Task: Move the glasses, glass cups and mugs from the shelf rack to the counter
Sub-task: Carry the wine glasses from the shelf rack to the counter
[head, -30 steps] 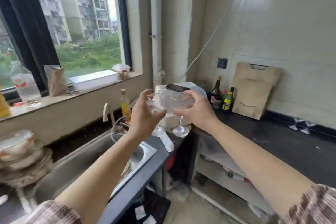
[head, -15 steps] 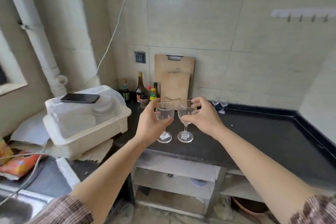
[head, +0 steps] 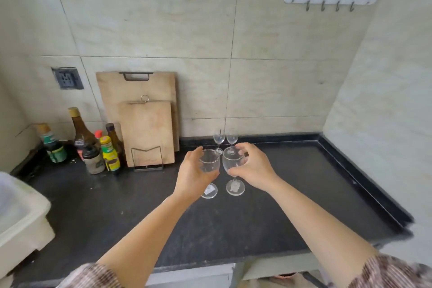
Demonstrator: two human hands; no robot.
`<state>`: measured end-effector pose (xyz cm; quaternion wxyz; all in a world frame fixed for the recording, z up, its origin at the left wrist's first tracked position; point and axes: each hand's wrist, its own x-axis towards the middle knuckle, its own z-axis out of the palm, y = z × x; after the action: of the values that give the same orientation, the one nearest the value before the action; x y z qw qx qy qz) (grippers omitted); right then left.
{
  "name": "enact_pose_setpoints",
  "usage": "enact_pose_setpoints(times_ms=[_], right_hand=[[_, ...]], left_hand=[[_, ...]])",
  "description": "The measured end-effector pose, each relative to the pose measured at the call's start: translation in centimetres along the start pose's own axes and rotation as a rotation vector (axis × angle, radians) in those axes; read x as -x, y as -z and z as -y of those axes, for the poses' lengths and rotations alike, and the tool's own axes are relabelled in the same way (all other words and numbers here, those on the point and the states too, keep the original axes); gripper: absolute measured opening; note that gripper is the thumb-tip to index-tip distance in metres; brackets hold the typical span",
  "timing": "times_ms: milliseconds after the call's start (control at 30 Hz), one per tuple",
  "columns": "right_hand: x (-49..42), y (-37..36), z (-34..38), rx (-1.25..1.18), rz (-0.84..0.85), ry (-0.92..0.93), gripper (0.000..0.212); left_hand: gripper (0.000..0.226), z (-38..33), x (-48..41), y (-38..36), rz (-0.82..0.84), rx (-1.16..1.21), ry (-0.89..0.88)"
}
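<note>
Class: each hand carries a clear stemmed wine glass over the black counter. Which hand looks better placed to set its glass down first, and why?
Right, narrowly. The right hand holds its clear stemmed wine glass with the foot fully visible; the left hand partly hides its clear stemmed wine glass. Bare black counter lies to the right.

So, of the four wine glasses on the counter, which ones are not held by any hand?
The two small wine glasses at the back, near the wall. No hand touches them; the left hand and right hand each grip a nearer glass.

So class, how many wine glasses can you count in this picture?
4. One in the left hand, glass; one in the right hand, glass; two by the back wall, and.
</note>
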<state>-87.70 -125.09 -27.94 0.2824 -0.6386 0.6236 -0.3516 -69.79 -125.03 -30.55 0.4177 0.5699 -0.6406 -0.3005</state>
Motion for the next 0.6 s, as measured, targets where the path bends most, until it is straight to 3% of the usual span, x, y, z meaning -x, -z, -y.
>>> enact_pose_setpoints(times_ms=[433,600], right_hand=[[-18.6,5.3,-15.0,0.066,0.055,-0.14,0.069],[-26.1,6.2,-21.9,0.088,0.122,-0.178,0.057]], left_hand=[[0.063,1.7,-17.7,-17.3,0.151,-0.052,0.136],[0.044,3.6,-24.3,-24.1,0.232,-0.171,0.216]])
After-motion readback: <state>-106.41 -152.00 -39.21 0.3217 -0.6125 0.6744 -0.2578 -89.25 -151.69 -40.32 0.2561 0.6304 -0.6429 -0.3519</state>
